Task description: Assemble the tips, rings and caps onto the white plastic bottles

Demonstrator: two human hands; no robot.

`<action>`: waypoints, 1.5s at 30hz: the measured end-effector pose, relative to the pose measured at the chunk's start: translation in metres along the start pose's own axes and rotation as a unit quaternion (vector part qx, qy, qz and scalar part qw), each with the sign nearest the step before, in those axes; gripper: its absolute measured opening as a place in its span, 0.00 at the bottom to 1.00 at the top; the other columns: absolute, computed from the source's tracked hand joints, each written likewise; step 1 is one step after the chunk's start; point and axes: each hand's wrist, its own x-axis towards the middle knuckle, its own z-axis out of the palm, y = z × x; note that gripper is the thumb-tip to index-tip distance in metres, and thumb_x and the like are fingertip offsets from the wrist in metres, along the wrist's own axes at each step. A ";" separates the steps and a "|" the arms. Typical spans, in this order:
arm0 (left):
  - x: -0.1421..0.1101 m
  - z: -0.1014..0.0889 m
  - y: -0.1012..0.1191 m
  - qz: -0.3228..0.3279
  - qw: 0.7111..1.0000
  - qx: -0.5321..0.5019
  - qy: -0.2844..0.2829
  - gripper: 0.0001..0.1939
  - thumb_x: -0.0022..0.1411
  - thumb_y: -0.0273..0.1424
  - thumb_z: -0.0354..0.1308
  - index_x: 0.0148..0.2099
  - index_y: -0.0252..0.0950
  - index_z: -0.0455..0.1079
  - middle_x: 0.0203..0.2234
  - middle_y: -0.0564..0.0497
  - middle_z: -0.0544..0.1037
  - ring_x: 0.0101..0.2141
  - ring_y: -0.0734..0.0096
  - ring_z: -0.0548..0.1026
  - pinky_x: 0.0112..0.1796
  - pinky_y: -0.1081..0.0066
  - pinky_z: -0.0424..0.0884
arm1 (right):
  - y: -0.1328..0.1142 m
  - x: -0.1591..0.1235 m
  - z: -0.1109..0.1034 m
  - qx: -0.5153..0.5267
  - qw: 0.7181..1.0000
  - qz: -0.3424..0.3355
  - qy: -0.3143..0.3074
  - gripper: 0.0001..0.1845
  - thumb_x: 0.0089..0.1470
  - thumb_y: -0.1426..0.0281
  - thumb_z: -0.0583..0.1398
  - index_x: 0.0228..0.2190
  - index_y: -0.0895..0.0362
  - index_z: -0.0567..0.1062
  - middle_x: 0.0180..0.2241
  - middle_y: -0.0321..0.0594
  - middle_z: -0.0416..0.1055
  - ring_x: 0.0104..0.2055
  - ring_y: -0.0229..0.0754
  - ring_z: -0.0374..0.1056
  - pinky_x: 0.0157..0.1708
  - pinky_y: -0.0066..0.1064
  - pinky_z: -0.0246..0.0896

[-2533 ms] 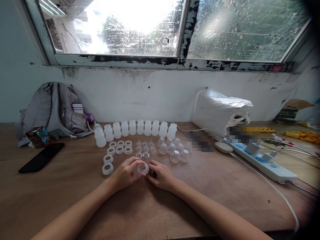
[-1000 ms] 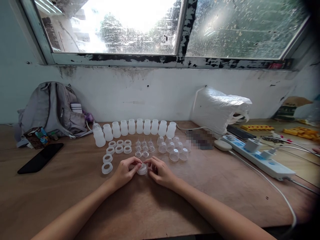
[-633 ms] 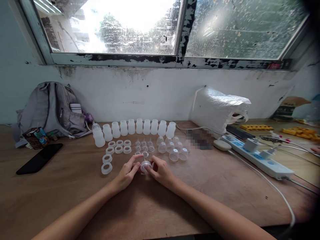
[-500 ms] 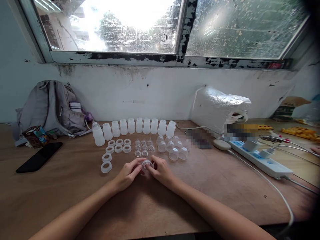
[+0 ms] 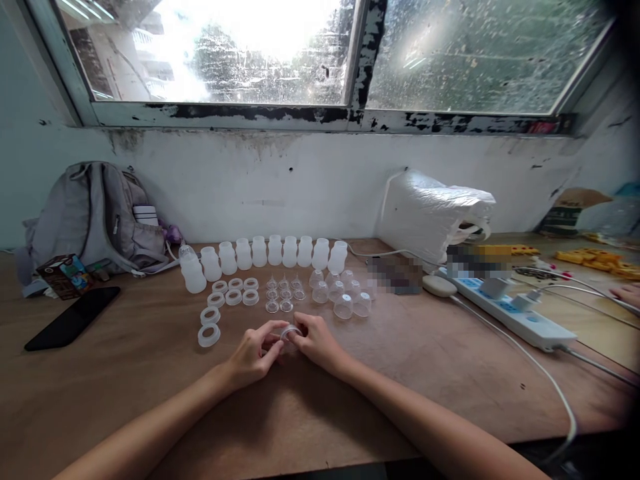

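Observation:
Between my two hands is a translucent bottle collar ring [image 5: 291, 330], partly covered by fingers; whether a nipple sits inside it I cannot make out. My left hand [image 5: 256, 355] grips its left side between thumb and fingers. From the right, my right hand [image 5: 316, 339] closes on the same ring. Just beyond my hands stand clear bottle nipples [image 5: 286, 306] in short rows. More collar rings [image 5: 209, 335] lie to the left. Domed clear caps [image 5: 344, 307] are grouped on the right. Several frosted baby bottles [image 5: 275, 251] form a curved row behind.
On the left are a black phone [image 5: 73, 319], a small brown carton [image 5: 65, 275] and a grey backpack [image 5: 93, 220]. A power strip [image 5: 520, 320] with cables and a white bag [image 5: 430, 213] occupy the right. Another person's hand [image 5: 626, 293] shows at the right edge.
The ring has tilted between my hands, and my left fingers have spread a little further apart around it. The view has shifted slightly. The other pieces stay in place.

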 end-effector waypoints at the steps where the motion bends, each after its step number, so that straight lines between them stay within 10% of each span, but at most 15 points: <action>1: 0.000 0.000 0.000 0.003 1.000 0.003 -0.002 0.16 0.59 0.33 0.47 0.49 0.33 0.58 0.31 0.47 0.76 0.23 0.73 0.74 0.27 0.73 0.71 | 0.001 0.000 0.000 -0.001 1.000 0.001 0.002 0.11 0.40 0.73 0.55 0.14 0.58 0.57 0.14 0.28 0.52 0.19 0.30 0.48 0.19 0.22 0.41; 10: -0.002 0.002 -0.001 0.011 1.000 0.020 -0.018 0.16 0.59 0.32 0.47 0.50 0.36 0.57 0.33 0.48 0.76 0.25 0.74 0.74 0.28 0.74 0.71 | 0.006 0.001 0.001 -0.003 1.000 0.017 -0.006 0.10 0.38 0.74 0.55 0.15 0.58 0.57 0.15 0.29 0.54 0.19 0.30 0.50 0.20 0.23 0.41; 20: 0.010 -0.006 -0.003 -0.065 0.984 -0.033 0.160 0.13 0.61 0.34 0.42 0.47 0.36 0.58 0.26 0.53 0.72 0.20 0.76 0.70 0.24 0.75 0.68 | -0.006 -0.004 -0.006 0.179 0.982 -0.028 -0.059 0.13 0.49 0.62 0.55 0.35 0.55 0.59 0.23 0.30 0.60 0.19 0.30 0.54 0.19 0.22 0.50; 29: 0.009 -0.006 -0.007 -0.107 0.981 -0.149 0.060 0.22 0.61 0.44 0.33 0.46 0.36 0.57 0.23 0.55 0.66 0.12 0.82 0.60 0.15 0.78 0.54 | -0.001 -0.001 -0.003 0.052 0.993 -0.095 -0.051 0.15 0.55 0.64 0.49 0.24 0.59 0.68 0.18 0.33 0.61 0.20 0.32 0.53 0.22 0.24 0.49; 38: 0.005 -0.021 0.012 -0.048 0.997 0.063 0.002 0.13 0.60 0.40 0.44 0.41 0.37 0.58 0.19 0.59 0.59 0.22 0.78 0.58 0.25 0.78 0.55 | 0.006 -0.004 -0.012 0.001 0.981 -0.174 -0.080 0.13 0.55 0.64 0.50 0.25 0.58 0.68 0.21 0.36 0.64 0.22 0.33 0.57 0.24 0.24 0.51; 45: 0.015 -0.035 0.005 -0.026 0.975 0.217 -0.041 0.20 0.60 0.42 0.42 0.51 0.39 0.53 0.25 0.56 0.69 0.25 0.75 0.67 0.28 0.76 0.60 | 0.017 0.001 -0.009 0.022 0.993 -0.110 -0.034 0.11 0.53 0.66 0.52 0.24 0.58 0.68 0.18 0.35 0.64 0.19 0.33 0.57 0.21 0.24 0.51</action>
